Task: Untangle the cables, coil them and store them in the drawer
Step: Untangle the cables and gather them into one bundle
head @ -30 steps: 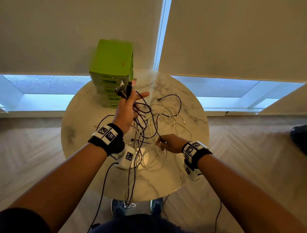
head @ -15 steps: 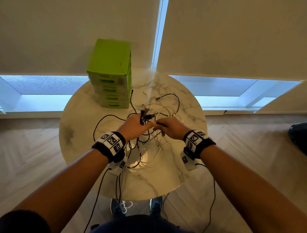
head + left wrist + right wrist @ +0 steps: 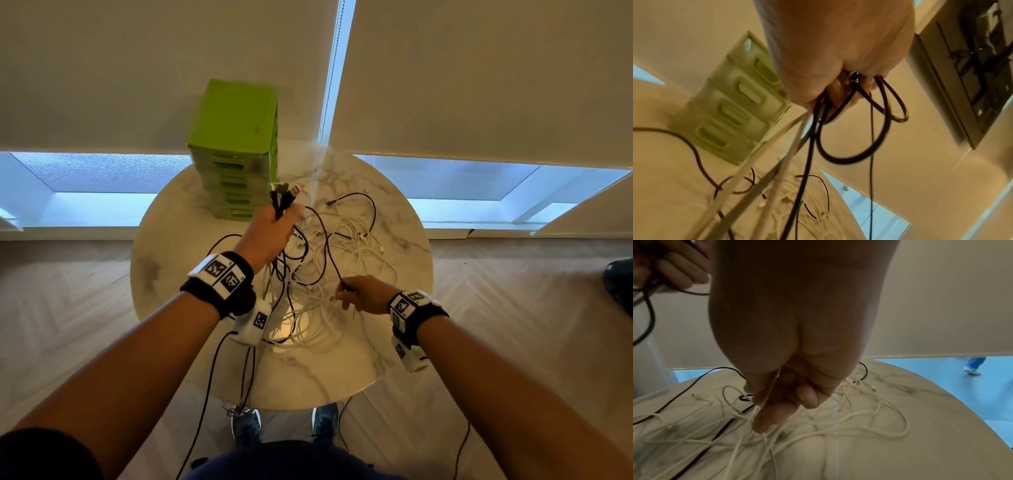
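Left hand (image 3: 270,229) grips a bundle of cable ends (image 3: 284,197) raised; right hand (image 3: 363,294), nearer, pinches a black cable (image 3: 329,253).

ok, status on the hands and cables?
Left hand grips a bunch of cable ends, raised by the green drawers. Right hand pinches a black cable. White cables tangled on the table; nothing coiled.

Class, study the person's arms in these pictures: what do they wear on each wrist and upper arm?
Each wrist has a black band topped with white blocks printed with black square-pattern markers, plus a small white camera unit beneath, trailing a thin black lead. The forearms are bare; a dark short sleeve shows at the left shoulder.
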### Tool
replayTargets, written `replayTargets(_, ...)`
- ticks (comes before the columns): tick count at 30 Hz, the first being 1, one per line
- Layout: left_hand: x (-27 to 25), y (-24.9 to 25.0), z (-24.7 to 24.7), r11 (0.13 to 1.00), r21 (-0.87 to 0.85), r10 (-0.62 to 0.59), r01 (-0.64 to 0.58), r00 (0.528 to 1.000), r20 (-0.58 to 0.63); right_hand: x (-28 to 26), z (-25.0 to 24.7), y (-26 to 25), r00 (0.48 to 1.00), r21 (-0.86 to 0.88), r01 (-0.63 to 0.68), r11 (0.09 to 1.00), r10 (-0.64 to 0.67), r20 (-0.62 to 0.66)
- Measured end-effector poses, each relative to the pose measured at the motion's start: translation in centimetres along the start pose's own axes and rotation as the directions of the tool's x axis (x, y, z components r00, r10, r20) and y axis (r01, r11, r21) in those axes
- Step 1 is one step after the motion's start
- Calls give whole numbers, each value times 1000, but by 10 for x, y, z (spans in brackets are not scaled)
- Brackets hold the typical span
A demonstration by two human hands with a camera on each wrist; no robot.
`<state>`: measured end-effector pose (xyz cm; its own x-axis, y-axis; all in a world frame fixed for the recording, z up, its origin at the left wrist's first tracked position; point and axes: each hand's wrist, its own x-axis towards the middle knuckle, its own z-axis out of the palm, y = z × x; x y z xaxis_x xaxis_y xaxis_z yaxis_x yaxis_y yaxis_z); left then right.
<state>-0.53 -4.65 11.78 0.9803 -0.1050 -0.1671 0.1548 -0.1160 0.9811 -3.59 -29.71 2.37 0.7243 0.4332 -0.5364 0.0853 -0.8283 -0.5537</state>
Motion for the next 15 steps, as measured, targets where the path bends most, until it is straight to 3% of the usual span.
replayTargets(2, 1, 3, -7, 1000, 23, 11, -10, 999, -37, -4, 4, 2, 1000, 35, -13, 999, 14, -5)
replayTargets(5, 2, -6, -14, 996, 89, 11, -8, 999, -30, -8, -2, -3, 988, 10, 31, 999, -29, -155)
replayTargets(9, -4, -18, 3, 988, 156, -37, 20, 993, 108, -15, -20, -22, 905, 78, 152, 985, -107, -412)
replayTargets(13, -12, -8, 37, 985, 174, -35, -11, 965, 258, -36, -32, -47, 840, 55, 286, 957, -223, -495)
replayTargets(15, -15, 0, 51, 985, 165, -10, -46, 945, 326, -50, -34, -52, 802, 77, 285, 955, -194, -565)
